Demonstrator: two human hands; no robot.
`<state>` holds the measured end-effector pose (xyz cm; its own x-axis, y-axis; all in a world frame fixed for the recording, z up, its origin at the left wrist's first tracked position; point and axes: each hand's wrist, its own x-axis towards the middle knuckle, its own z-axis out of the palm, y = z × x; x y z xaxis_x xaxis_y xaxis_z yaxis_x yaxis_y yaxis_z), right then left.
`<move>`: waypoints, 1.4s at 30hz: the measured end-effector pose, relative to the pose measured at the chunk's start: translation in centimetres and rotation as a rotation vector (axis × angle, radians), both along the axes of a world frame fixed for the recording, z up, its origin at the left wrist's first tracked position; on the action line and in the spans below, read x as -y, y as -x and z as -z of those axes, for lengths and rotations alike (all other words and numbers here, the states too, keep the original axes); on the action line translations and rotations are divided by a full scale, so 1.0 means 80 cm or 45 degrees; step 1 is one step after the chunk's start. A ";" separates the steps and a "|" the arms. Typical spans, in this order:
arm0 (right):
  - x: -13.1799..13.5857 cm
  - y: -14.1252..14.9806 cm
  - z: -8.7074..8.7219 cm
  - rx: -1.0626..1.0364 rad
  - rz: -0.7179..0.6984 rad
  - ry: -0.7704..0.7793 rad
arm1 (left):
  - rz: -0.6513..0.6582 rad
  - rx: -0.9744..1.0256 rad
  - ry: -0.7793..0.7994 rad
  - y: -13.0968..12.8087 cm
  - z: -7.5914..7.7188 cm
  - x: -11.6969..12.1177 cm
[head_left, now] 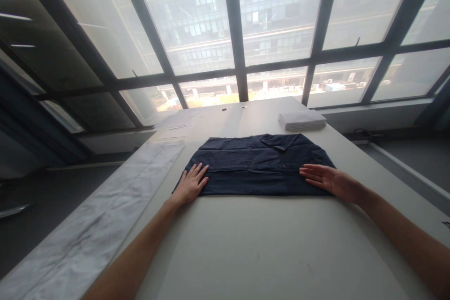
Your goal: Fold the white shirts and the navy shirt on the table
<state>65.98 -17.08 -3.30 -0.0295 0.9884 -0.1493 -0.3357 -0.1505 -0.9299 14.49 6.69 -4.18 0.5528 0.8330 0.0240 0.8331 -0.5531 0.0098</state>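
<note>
A dark navy shirt [246, 164] lies folded lengthwise on the white table, with its collar part at the upper right and a small button showing near the right side. My left hand [191, 183] rests flat on the shirt's left end, fingers spread. At the opposite end, my right hand [326, 180] lies on its edge against the cloth, fingers stretched out and close together. Neither hand grips the fabric. The underside of the shirt is hidden.
The white table [260, 243] runs up to the windows. A stack of white sheets [301, 120] stands at the back right. Loose white papers [176, 124] lie at the back left. A grey-white marbled sheet [94, 215] covers the table's left edge.
</note>
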 end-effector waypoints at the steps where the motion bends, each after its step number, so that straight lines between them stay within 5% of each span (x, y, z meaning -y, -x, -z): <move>1: 0.000 0.000 0.000 0.003 -0.001 -0.004 | 0.000 -0.002 -0.002 0.000 0.000 0.000; 21: 0.002 0.002 -0.004 0.008 0.008 0.007 | 0.017 0.025 -0.026 0.001 0.001 0.000; 30: 0.001 0.001 0.000 0.035 -0.002 -0.020 | 0.304 0.188 -0.253 -0.018 -0.025 0.035; 34: 0.001 0.002 -0.002 0.020 -0.005 -0.013 | 0.430 0.168 -0.132 -0.039 -0.020 0.051; 42: 0.002 0.003 -0.003 0.000 -0.002 -0.008 | 0.365 0.139 0.006 -0.041 -0.003 0.043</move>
<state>65.78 -17.22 -3.04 -0.0314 0.9893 -0.1427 -0.3358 -0.1449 -0.9307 17.75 3.29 -3.98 0.7597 0.6437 0.0923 0.6369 -0.7652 0.0938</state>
